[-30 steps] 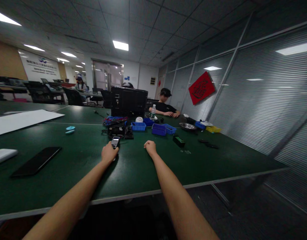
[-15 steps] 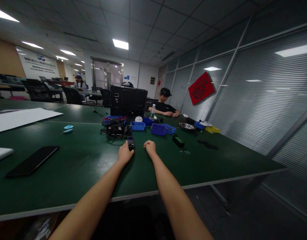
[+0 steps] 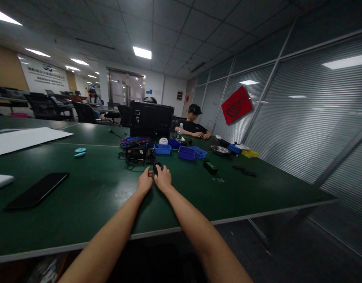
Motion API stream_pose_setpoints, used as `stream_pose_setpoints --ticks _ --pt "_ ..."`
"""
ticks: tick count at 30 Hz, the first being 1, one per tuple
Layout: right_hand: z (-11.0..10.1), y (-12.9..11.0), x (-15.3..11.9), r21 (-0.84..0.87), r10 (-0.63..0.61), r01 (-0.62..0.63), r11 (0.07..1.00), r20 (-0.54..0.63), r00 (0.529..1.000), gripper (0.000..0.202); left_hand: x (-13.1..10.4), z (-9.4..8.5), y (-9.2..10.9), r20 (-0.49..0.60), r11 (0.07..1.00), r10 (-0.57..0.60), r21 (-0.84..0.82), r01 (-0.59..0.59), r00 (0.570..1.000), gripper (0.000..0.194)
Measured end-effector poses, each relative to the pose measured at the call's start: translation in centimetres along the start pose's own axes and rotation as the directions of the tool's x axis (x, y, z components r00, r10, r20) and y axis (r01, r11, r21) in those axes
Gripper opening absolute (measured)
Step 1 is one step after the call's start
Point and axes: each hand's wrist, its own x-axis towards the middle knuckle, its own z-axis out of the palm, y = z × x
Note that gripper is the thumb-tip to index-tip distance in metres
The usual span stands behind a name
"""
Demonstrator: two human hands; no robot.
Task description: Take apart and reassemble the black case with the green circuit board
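Observation:
A small black device (image 3: 155, 169), shown with a screen a moment ago, is on the green table (image 3: 104, 204) in front of me, mostly covered by fingers. My right hand (image 3: 163, 179) is closed around it from above and the right side. Just left of it, my left hand (image 3: 144, 182) has its thumb and fingers parted; whether a fingertip touches the device I cannot tell. Beyond my hands lie a black box-like unit (image 3: 136, 154) with coiled cables and a blue tray (image 3: 162, 149) with a white ball (image 3: 163, 140) behind it.
A monitor (image 3: 151, 120) stands at the back, with a bottle (image 3: 180, 131) beside it. A purple-blue box (image 3: 187, 153), a green-and-black box (image 3: 210, 167) and a metal bowl (image 3: 220, 149) are to the right. A black slab (image 3: 38, 190) lies left. A person (image 3: 194, 124) sits across the table.
My right hand has moved left, from resting apart on the table, onto the black device. My left hand has loosened from it and drawn slightly left; the device now looks turned.

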Motion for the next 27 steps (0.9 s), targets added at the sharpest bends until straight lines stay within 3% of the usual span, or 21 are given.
stream_pose_setpoints --ticks 4,9,16,19,27 --pt "-0.2 1.1 0.4 -0.045 0.013 -0.011 0.999 0.039 0.999 0.051 0.1 0.0 -0.3 -0.066 0.999 -0.034 -0.038 0.032 0.997 0.053" --pt "-1.3 4.9 1.6 -0.045 0.172 -0.171 0.984 0.028 0.985 0.052 0.1 0.0 -0.6 -0.073 0.996 -0.035 -0.079 0.029 0.997 0.046" --pt "-3.1 11.8 2.7 -0.038 0.472 -0.473 0.880 -0.028 0.881 0.053 0.0 -0.2 -0.5 -0.053 0.999 -0.003 -0.035 0.001 0.999 0.040" --pt "-3.1 12.9 2.8 -0.031 0.522 -0.525 0.850 -0.072 0.850 0.051 -0.1 -0.4 -0.2 -0.040 1.000 0.006 -0.026 -0.007 0.999 0.038" --pt "-2.4 13.5 2.7 -0.039 0.522 -0.530 0.847 -0.131 0.843 0.051 -0.4 -0.6 0.1 -0.018 1.000 0.009 -0.017 -0.009 1.000 0.035"
